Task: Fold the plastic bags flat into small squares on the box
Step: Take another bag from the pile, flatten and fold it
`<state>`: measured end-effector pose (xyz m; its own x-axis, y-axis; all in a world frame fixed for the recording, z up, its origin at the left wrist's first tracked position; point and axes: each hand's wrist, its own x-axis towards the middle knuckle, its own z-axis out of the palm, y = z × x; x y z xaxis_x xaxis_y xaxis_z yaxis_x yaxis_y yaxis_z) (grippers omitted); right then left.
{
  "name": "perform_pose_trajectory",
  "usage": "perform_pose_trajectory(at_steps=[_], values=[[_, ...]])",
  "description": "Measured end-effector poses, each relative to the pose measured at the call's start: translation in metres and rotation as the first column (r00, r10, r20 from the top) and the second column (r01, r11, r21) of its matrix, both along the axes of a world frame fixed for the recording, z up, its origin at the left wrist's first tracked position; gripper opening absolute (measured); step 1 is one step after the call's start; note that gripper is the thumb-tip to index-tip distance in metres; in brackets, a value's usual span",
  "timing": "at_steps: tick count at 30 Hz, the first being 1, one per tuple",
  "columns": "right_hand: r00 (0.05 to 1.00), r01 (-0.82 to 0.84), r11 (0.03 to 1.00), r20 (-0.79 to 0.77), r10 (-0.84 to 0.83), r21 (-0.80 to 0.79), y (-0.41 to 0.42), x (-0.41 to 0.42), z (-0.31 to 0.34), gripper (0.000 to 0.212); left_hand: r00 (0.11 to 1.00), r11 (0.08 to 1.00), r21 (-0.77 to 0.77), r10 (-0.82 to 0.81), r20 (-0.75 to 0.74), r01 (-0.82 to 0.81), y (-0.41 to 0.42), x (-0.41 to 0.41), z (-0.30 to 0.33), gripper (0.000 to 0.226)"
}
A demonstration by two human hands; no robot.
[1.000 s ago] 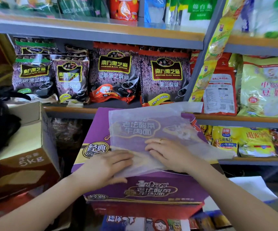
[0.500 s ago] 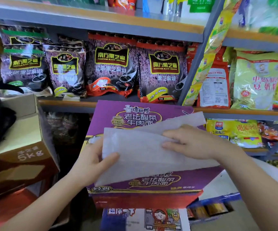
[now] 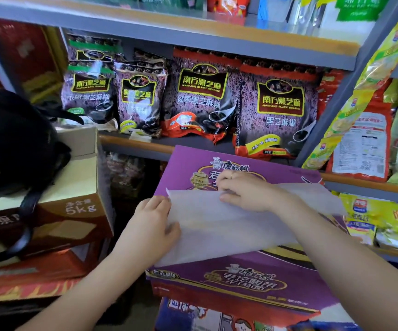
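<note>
A translucent white plastic bag (image 3: 229,225) lies folded into a long strip across the top of a purple carton (image 3: 236,275). My left hand (image 3: 152,225) holds the strip's left end, thumb on top and fingers under the edge. My right hand (image 3: 243,189) presses down on the strip's far edge near the middle, fingertips pinching the fold. The strip's right end (image 3: 312,197) sticks out past the carton's right side.
Shelves behind hold purple sesame-paste bags (image 3: 200,96) and yellow packets (image 3: 384,220). To the left stands a brown 5 kg carton (image 3: 73,211) with a black bag (image 3: 14,144) on it. More boxes (image 3: 217,316) sit under the purple carton.
The bag went from a wide open sheet to a narrower folded strip. My right hand moved up to the far edge, and my left hand shifted onto the strip's left end.
</note>
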<state>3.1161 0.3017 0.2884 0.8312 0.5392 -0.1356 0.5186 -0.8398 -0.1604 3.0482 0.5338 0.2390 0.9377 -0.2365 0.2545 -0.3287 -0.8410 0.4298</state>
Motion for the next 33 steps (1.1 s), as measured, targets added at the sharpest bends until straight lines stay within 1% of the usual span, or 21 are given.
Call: perform_pose_trajectory(at_steps=[2,4,5,8,9,10,12,14,15,17,18,19,20,21,23,24,25,27,29,31,33], values=[[0.998,0.055,0.995,-0.017,-0.054,0.084,-0.005,0.004,-0.005,0.012,1.000,0.997,-0.067,-0.026,0.000,0.026,-0.014,0.004,0.002,0.021],[0.997,0.072,0.992,-0.008,-0.071,0.101,-0.015,0.005,-0.006,0.014,0.999,0.994,-0.111,-0.028,-0.023,0.026,-0.029,0.016,0.005,0.019],[0.997,0.081,0.991,0.005,-0.082,0.107,-0.021,0.004,-0.008,0.014,0.999,0.992,-0.123,-0.037,-0.036,0.032,-0.037,0.026,0.006,0.019],[0.984,0.161,0.975,0.050,-0.170,0.154,-0.038,-0.001,-0.013,0.014,0.989,0.988,-0.129,-0.096,-0.115,0.081,-0.059,0.055,0.013,0.037],[0.977,0.189,0.968,0.061,-0.202,0.166,-0.040,-0.003,-0.016,0.017,0.989,0.990,-0.122,-0.090,-0.122,0.075,-0.063,0.062,0.014,0.037],[0.971,0.212,0.962,0.075,-0.227,0.169,-0.041,-0.004,-0.019,0.019,0.988,0.995,-0.086,-0.067,-0.136,0.056,-0.064,0.063,0.015,0.038],[0.961,0.228,0.964,0.125,-0.246,0.138,-0.038,-0.006,-0.024,0.024,0.995,0.999,0.038,0.009,-0.095,-0.005,-0.060,0.054,0.013,0.052],[0.946,0.259,0.962,0.180,-0.270,0.086,-0.033,-0.005,-0.028,0.029,0.998,0.990,0.138,0.046,-0.045,-0.040,-0.052,0.041,0.012,0.056],[0.934,0.285,0.955,0.198,-0.296,0.082,-0.032,-0.005,-0.030,0.030,0.997,0.985,0.161,0.066,-0.038,-0.059,-0.048,0.035,0.012,0.055],[0.911,0.346,0.929,0.190,-0.365,0.128,-0.030,-0.005,-0.031,0.028,0.986,0.981,0.164,0.124,-0.110,-0.105,-0.044,0.031,0.019,0.049],[0.903,0.367,0.918,0.176,-0.391,0.152,-0.029,-0.004,-0.032,0.026,0.982,0.976,0.167,0.157,-0.101,-0.139,-0.044,0.030,0.022,0.048],[0.901,0.375,0.913,0.170,-0.400,0.164,-0.029,-0.003,-0.032,0.026,0.986,0.975,0.166,0.158,-0.045,-0.149,-0.043,0.029,0.023,0.052],[0.901,0.375,0.912,0.165,-0.401,0.168,-0.030,-0.003,-0.033,0.026,0.992,0.979,0.161,0.122,0.014,-0.123,-0.046,0.027,0.025,0.055],[0.902,0.374,0.911,0.160,-0.400,0.173,-0.030,-0.003,-0.033,0.026,0.996,0.985,0.159,0.053,0.073,-0.064,-0.051,0.025,0.025,0.055],[0.905,0.365,0.908,0.149,-0.398,0.207,-0.032,-0.003,-0.032,0.025,0.986,0.981,0.176,-0.107,0.131,0.083,-0.066,0.022,0.020,0.045],[0.906,0.358,0.904,0.149,-0.397,0.234,-0.033,-0.004,-0.032,0.023,0.980,0.967,0.215,-0.166,0.114,0.139,-0.073,0.022,0.017,0.042],[0.905,0.352,0.900,0.153,-0.398,0.257,-0.034,-0.005,-0.031,0.021,0.978,0.951,0.256,-0.196,0.065,0.174,-0.079,0.022,0.014,0.043],[0.903,0.339,0.898,0.173,-0.394,0.281,-0.036,-0.007,-0.031,0.016,0.980,0.937,0.286,-0.197,-0.037,0.199,-0.083,0.025,0.009,0.059],[0.901,0.331,0.896,0.183,-0.393,0.297,-0.037,-0.009,-0.031,0.013,0.978,0.930,0.303,-0.191,-0.080,0.206,-0.077,0.030,0.004,0.080],[0.898,0.339,0.891,0.179,-0.402,0.302,-0.038,-0.008,-0.030,0.014,0.978,0.931,0.301,-0.190,-0.081,0.206,-0.069,0.033,0.003,0.093],[0.892,0.354,0.892,0.185,-0.412,0.280,-0.038,-0.007,-0.028,0.016,0.976,0.923,0.319,-0.191,-0.100,0.213,-0.065,0.032,0.004,0.101]])
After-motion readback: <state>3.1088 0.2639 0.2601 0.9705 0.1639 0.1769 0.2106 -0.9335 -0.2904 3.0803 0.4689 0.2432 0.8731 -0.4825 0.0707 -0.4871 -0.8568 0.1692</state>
